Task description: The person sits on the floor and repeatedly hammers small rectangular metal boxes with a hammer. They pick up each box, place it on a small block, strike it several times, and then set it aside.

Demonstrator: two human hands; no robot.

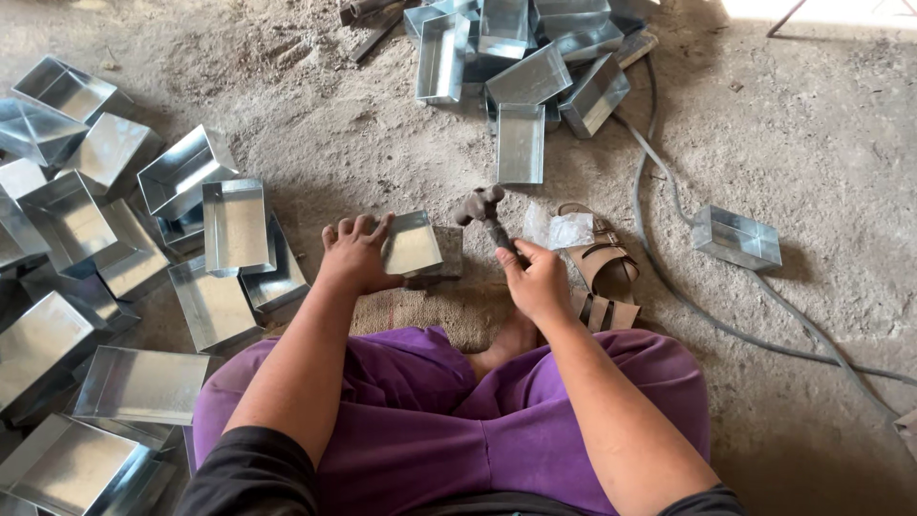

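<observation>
seated cross-legged on a dusty floor (821, 172), purple trousers (449, 420) filling the lower view. left hand (355, 253) closed on the near-left edge of a small metal tray (413, 243), fingers curled over its rim, holding it tilted on a block (445, 254) just ahead of the knees. right hand (535, 277) wrapped tight round the handle of a hammer (485, 215), head raised just right of the tray, not touching it. woven mat (430, 311) under the block. brown sandal (602, 272) just right of the right hand, clear plastic scrap (559, 229) beside it. heap of shiny trays (115, 277) on the left, another pile (525, 67) at top centre, single box (736, 238) well off to the right by a grey cable (669, 287).
</observation>
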